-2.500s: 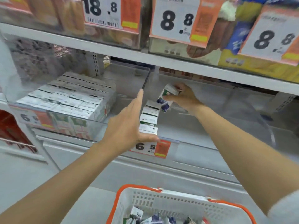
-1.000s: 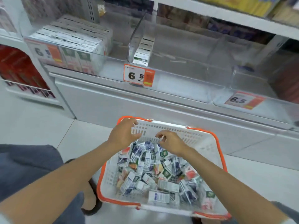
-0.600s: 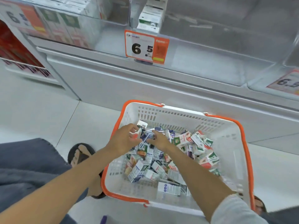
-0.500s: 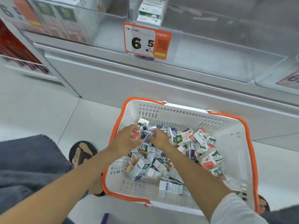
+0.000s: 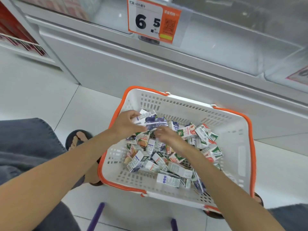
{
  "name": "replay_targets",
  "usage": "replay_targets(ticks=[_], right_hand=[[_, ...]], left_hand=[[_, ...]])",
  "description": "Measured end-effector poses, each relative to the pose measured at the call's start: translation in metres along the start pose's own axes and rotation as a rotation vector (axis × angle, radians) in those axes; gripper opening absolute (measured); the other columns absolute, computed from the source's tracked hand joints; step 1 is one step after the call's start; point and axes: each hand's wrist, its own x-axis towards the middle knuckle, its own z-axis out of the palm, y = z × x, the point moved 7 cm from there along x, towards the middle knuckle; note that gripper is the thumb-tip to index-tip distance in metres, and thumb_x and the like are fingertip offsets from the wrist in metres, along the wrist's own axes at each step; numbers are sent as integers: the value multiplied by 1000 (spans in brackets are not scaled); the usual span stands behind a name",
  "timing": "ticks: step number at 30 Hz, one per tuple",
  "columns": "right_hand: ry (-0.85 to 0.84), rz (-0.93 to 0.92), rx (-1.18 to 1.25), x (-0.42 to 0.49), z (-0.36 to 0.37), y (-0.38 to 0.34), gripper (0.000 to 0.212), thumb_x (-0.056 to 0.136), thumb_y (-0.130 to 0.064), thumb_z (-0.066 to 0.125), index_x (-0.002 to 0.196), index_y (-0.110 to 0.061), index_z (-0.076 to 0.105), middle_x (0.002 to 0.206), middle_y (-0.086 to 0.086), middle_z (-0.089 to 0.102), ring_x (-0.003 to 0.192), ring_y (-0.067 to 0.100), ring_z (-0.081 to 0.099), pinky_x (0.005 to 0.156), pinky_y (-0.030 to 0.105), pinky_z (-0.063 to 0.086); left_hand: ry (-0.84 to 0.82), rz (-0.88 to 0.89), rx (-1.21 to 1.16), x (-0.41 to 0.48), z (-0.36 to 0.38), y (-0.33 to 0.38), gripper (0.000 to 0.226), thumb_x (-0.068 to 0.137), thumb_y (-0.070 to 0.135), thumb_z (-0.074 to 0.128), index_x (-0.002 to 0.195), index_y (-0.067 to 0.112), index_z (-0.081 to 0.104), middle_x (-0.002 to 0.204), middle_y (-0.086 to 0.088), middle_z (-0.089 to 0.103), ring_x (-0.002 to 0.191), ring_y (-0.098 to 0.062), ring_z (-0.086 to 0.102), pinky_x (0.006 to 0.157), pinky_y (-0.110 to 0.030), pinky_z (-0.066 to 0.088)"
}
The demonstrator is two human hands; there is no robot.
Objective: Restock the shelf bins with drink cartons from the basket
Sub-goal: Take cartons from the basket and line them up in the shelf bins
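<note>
My left hand (image 5: 126, 125): fingers and thumb were curled round a blueberry carton (image 5: 154, 121), held lengthwise just above the heap; blur prevented me from telling whether a second carton lay in the same grip.

My right hand (image 5: 167, 136): just beside the left hand, nearer to me and to its right, knuckles up, fingers bent down toward the heap. The fingertips were blurred, and I could not tell whether they grasped anything.

Item: basket (image 5: 183, 105). White slotted walls, orange rim; it stood on the floor directly beneath both hands.

Item: loose cartons (image 5: 168, 180). Small drink packs in white, green, orange and blue print, lying jumbled at all angles in the basket below and to the right of the right hand.

Item: shelf bin (image 5: 233, 39). Clear front panel, beyond and above both hands.

Item: price tag (image 5: 146, 19). White and orange, marked 6.5, clipped to the bin front beyond the left hand.

Item: floor (image 5: 41, 97). Pale tiles, left of the left hand.

Item: foot (image 5: 78, 139). In a dark sandal, left of the left wrist, beside the basket.

Item: grey garment (image 5: 21, 147). Left of my left forearm.

Item: purple bars (image 5: 96, 215). Two, between my forearms, nearest to me.
</note>
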Motion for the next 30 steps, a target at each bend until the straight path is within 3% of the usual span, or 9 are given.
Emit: replay_targets(ticks=[2,5,10,15,17,21,25,28,30], right_hand=[[-79,59,-255,2,27,24,69,88,-3,59,147,-27,33,150,-2,40,135,15,40,102,31,41],[-136,56,-520,11,67,53,80,85,2,62,152,-25,28,153,5,35,133,24,43,89,25,46],[64,-12,-851,21,54,50,36,83,-9,67,118,-14,60,130,7,46,128,24,43,100,31,40],[-126,45,-657,18,65,52,89,80,-2,72,152,-22,24,153,7,35,138,26,37,109,36,38],[-99,55,-676,24,74,63,84,79,-2,74,150,-16,30,147,10,39,134,28,41,108,38,41],[58,-5,-810,32,68,67,53,77,-18,78,124,-14,52,122,9,46,114,25,46,92,31,41],[11,-42,-592,16,63,62,37,79,-24,78,97,-18,46,87,-7,49,74,11,45,63,27,37],[143,-124,-550,-11,26,20,36,78,-22,79,105,-15,56,100,-3,61,84,18,60,71,32,55],[232,-193,-524,-35,-7,-26,38,76,-22,81,108,-18,61,107,-2,63,87,16,62,72,23,55]], left_hand=[[55,39,-62,0,-13,12,41,66,9,87,99,17,63,82,6,64,61,0,58,49,-9,45],[94,48,-72,-5,-28,22,34,65,5,84,93,16,68,81,3,69,58,0,60,52,-14,46],[-35,-40,-254,-16,-30,15,37,72,-5,77,101,16,66,88,-3,71,71,-11,69,61,-26,56],[-47,-51,-200,-20,-25,14,37,75,-2,75,106,14,64,99,-11,71,72,-11,70,62,-24,57],[-4,-46,-116,-20,-29,12,36,73,7,78,102,21,61,95,-6,69,71,-10,66,63,-26,57],[23,-81,-120,-20,-34,7,29,75,12,78,96,24,62,98,-6,69,87,-21,67,83,-41,57],[-94,-117,-233,-20,-26,7,36,84,13,72,115,25,59,117,-14,61,105,-28,65,88,-48,56],[-144,-95,-274,-18,-17,14,36,88,12,69,119,23,57,119,-18,56,102,-29,67,79,-49,59],[-113,-63,-235,-16,-14,23,30,90,15,67,117,22,57,118,-20,55,104,-33,65,80,-54,58]])
